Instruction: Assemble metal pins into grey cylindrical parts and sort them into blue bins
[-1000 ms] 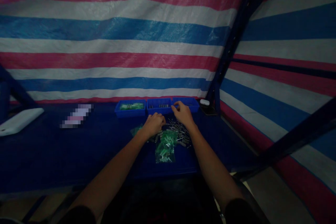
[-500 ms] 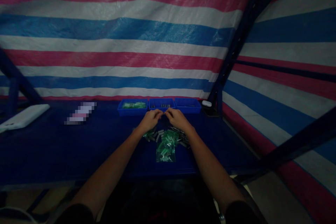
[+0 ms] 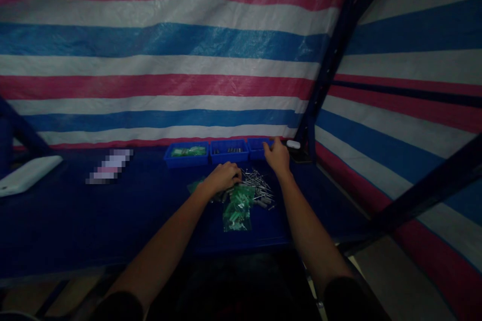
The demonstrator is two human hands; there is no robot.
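2 arms reach forward over the table (image 3: 143,220), hands apart.
We see the left forearm slanting toward 1 o'clock, its left hand (image 3: 224,177) palm-down and curled at 10 o'clock of the loose metal pins (image 3: 259,184); the right forearm slants toward 11 o'clock, its right hand (image 3: 277,156) bent at the rightmost blue tray (image 3: 256,155), at 1 o'clock of the pins. We cannot tell whether either hand's fingers are closed or gripping anything. The green-tinted bag (image 3: 237,213) lies at 8 o'clock of the pins.
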